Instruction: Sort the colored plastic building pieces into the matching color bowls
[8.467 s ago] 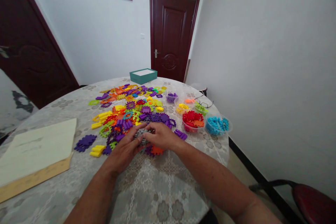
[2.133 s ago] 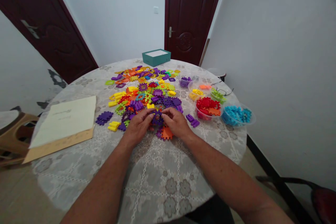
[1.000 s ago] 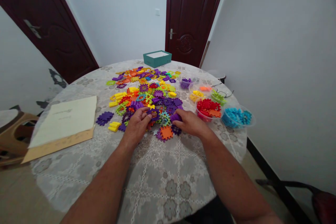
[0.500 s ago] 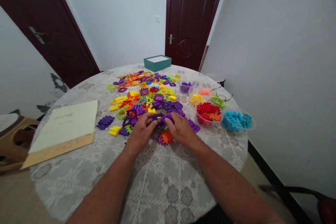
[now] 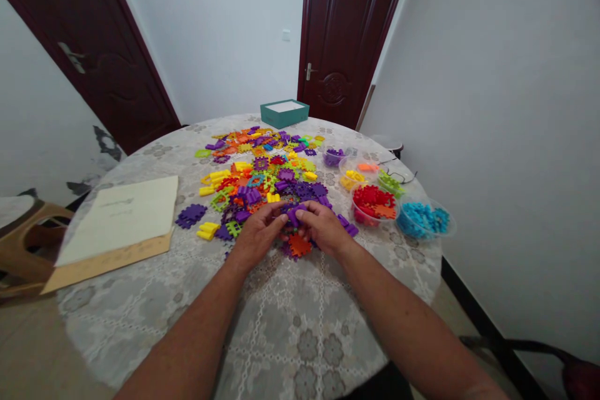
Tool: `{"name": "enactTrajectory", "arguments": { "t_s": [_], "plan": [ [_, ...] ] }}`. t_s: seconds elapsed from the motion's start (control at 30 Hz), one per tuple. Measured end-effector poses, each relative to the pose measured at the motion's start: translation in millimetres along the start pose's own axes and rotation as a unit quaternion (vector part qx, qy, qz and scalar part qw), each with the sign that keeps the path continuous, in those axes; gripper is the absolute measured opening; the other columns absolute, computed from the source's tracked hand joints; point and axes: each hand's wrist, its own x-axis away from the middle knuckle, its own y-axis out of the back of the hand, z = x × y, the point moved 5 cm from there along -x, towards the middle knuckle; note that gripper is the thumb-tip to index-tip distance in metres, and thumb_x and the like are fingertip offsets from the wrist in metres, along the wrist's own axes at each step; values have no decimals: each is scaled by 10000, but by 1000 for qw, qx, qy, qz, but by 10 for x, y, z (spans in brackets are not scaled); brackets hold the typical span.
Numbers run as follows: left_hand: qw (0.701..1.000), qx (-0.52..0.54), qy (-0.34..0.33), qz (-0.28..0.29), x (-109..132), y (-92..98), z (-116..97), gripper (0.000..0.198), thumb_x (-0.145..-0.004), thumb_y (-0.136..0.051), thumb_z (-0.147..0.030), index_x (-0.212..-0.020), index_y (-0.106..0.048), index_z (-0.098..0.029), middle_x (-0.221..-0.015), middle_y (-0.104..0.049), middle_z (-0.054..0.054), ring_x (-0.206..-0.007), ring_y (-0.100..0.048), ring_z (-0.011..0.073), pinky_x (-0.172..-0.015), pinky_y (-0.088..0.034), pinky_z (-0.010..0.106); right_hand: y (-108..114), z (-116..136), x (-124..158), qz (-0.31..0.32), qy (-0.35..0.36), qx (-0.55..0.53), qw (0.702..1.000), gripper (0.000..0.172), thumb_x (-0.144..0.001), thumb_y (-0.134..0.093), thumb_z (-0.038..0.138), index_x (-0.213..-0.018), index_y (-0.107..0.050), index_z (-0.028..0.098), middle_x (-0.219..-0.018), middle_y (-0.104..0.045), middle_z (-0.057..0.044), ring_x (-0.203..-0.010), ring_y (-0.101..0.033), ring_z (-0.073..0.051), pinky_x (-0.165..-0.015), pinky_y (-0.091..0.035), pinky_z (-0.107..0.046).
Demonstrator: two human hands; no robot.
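Note:
Both my hands meet over the near side of a heap of colourful plastic building pieces (image 5: 285, 174). My left hand (image 5: 260, 231) and my right hand (image 5: 323, 225) are closed on a purple plastic building piece (image 5: 294, 215), gripped between thumbs and fingers. Its exact shape is partly covered by my fingers. Just below my hands lies an orange toothed square piece (image 5: 300, 245). To the left are a yellow piece (image 5: 207, 230) and dark purple toothed squares (image 5: 190, 215).
Right of the heap stand clear tubs of sorted pieces: a red tub (image 5: 374, 205), a blue tub (image 5: 424, 219) and several others. Glasses (image 5: 404, 176) rest behind them. A green box (image 5: 284, 114) sits at the far edge, a paper pad (image 5: 124, 219) at left.
My hands have drawn closer together around the purple piece, and my right hand has turned it slightly. The whole view has shifted a little.

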Motion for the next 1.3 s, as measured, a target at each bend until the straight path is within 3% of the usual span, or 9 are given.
{"name": "enactTrajectory", "arguments": {
  "t_s": [0.1,0.2,0.4,0.53,0.6,0.73,0.93,1.13,1.3],
  "plan": [
    [984,-140,-64,-86,30,143,-63,413,-968,-570,-478,-1259,-674,-203,-1068,-757,95,-864,-718,226,-780,-592,364,62,87,1,-24,8,8,1000,315,-782,-717,446,-963,-597,217,-721,-627,35,-537,-572,-129,-473,-446,-243],
    [934,-281,-147,-165,51,247,-89,310,-996,-538,-413,-1172,-693,-210,-1118,-748,102,-978,-712,241,-924,-549,384,161,300,31,-54,31,94,994,263,-802,-697,407,-960,-602,221,-709,-623,33,-568,-589,-143,-502,-477,-256],
    [874,-390,-261,-122,2,59,5,217,-987,-532,-274,-1135,-673,-200,-1086,-732,129,-1049,-675,279,-968,-517,434,451,1076,-148,-69,119,329,934,231,-823,-706,347,-1002,-654,210,-872,-693,-27,-728,-641,-173,-610,-525,-278],
    [853,-427,-279,-107,-23,-29,34,200,-982,-518,-224,-1111,-668,-200,-1021,-713,127,-984,-659,276,-926,-518,443,882,1434,-726,-155,73,441,881,203,-861,-687,297,-1017,-661,170,-852,-715,-60,-675,-637,-167,-607,-500,-275],
    [851,-433,-279,-105,-34,-31,47,196,-981,-511,-205,-1103,-664,-196,-1012,-704,125,-983,-651,273,-925,-514,444,1120,1534,-1062,-202,49,514,832,214,-881,-682,284,-1055,-679,158,-879,-731,-69,-692,-647,-158,-643,-490,-263],
    [849,-441,-274,-99,-49,-22,74,196,-979,-504,-187,-1099,-658,-192,-995,-692,123,-984,-640,276,-918,-508,453,1472,1629,-1618,-245,32,615,749,224,-885,-695,238,-1089,-712,149,-950,-747,-96,-811,-672,-177,-739,-482,-268],
    [848,-445,-268,-106,-44,-21,84,173,-983,-505,-182,-1075,-651,-197,-971,-687,117,-955,-632,272,-887,-512,456,1683,1597,-2042,-270,19,645,714,281,-824,-726,139,-1104,-750,139,-1164,-728,-173,-1083,-663,-259,-906,-474,-295],
    [848,-440,-276,-110,-46,-22,83,161,-972,-515,-152,-1053,-647,-195,-953,-682,103,-944,-626,258,-877,-516,439,1760,1529,-2114,-284,-7,655,700,443,-802,-699,78,-1244,-723,99,-1275,-702,-185,-1164,-656,-255,-979,-479,-294],
    [845,-448,-274,-102,-56,-37,70,164,-971,-518,-156,-1054,-657,-183,-951,-677,101,-942,-623,256,-870,-513,428,1621,1664,-1902,-287,19,656,697,398,-856,-616,88,-1232,-742,118,-1256,-723,-150,-1154,-666,-231,-1018,-474,-288]
  ]
}}
